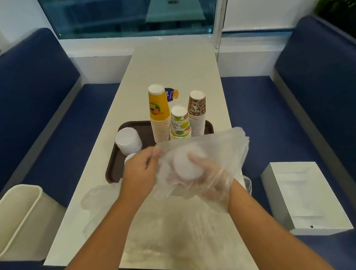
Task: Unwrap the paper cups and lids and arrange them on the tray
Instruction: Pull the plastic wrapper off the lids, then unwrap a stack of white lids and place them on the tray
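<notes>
The right hand (202,172) shows only through the film of the plastic bag (226,148), its fingers blurred round a hazy white stack of lids (187,167) whose number cannot be told. The bag and the left hand (140,173) hide the near edge of the tray (117,163) and the feet of the cup stacks (179,125). A second white stack (131,157) is mostly hidden behind the left hand. A sticker (171,93) is half covered, its print too small to read.

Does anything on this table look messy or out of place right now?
Only the litter: crumpled clear plastic wrappers sprawl over the white table, one spilling past its near edge. The three paper cup stacks stand upright on the brown tray.
</notes>
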